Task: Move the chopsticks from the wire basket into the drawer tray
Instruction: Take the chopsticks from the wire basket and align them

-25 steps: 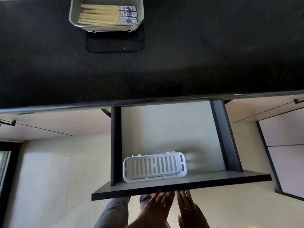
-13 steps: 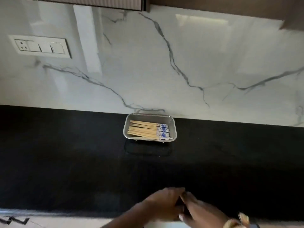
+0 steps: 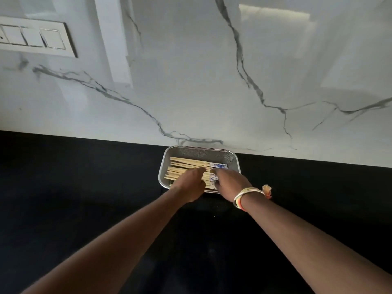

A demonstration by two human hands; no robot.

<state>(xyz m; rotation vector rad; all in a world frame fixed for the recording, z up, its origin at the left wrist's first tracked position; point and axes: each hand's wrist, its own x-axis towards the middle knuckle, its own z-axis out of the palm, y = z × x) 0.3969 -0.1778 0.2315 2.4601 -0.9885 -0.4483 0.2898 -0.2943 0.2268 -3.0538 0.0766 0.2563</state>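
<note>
A metal wire basket (image 3: pixel 233 160) stands on the black counter against the marble wall. In it lies a pile of pale wooden chopsticks (image 3: pixel 186 164) with blue-patterned ends pointing right. Both of my arms stretch out over the counter into the basket. My left hand (image 3: pixel 189 184) covers the middle of the pile, thumb and fingers curled around a bundle. My right hand (image 3: pixel 230 181), with bangles on its wrist, grips the patterned ends the same way. The chopsticks still lie in the basket. The drawer and its tray are out of view.
The black countertop (image 3: pixel 84 187) runs the full width below the white marble backsplash (image 3: pixel 191 92). A white switch plate (image 3: pixel 34 38) sits on the wall at upper left.
The view rose from the open drawer with its white tray to the counter and wall. Both hands went from the drawer front, over the counter edge, into the basket onto the chopsticks.
</note>
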